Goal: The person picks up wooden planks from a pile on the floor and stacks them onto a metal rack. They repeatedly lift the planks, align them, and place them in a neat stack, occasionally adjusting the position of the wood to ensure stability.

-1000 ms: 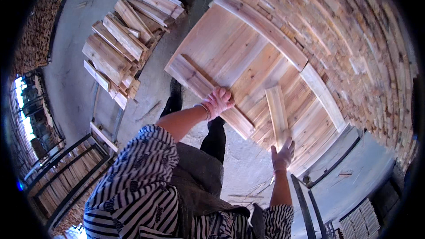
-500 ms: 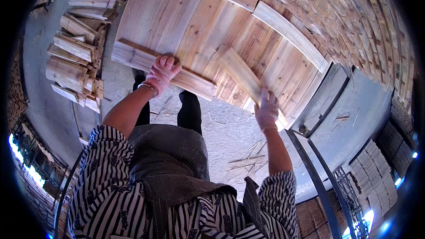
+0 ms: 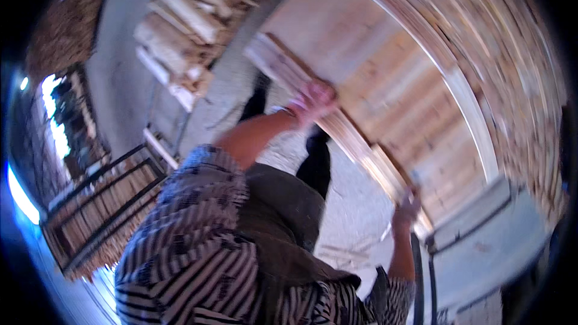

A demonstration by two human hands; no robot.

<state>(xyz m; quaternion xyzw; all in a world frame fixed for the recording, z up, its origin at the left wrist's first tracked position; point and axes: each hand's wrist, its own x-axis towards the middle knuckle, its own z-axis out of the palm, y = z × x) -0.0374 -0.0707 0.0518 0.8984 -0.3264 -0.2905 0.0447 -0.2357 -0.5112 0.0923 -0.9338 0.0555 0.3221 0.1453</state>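
A layer of planks [image 3: 415,99] lies side by side in front of me as a wide surface. My left hand [image 3: 314,101], in a pinkish knit glove, is closed over a narrow wooden board [image 3: 278,66] along the near edge. To its right, a second wooden board [image 3: 385,171] lies along the same edge, its left end by the first board. My right hand [image 3: 407,209], also gloved, is at that board's right part, fingers around it and smeared by motion. Along the far edge runs a pale wooden strip [image 3: 472,114].
A pile of short wood pieces [image 3: 180,24] stands at the upper left. Stacked boards [image 3: 506,60] rise beyond the far edge. At the lower left is a dark metal frame [image 3: 108,180] with wood slats. Splinters [image 3: 346,253] litter the floor.
The view has turned left, so the planks appear further right and tilted. My right hand has brought its board from slanting across the planks to lying along the near edge. The left hand keeps its hold.
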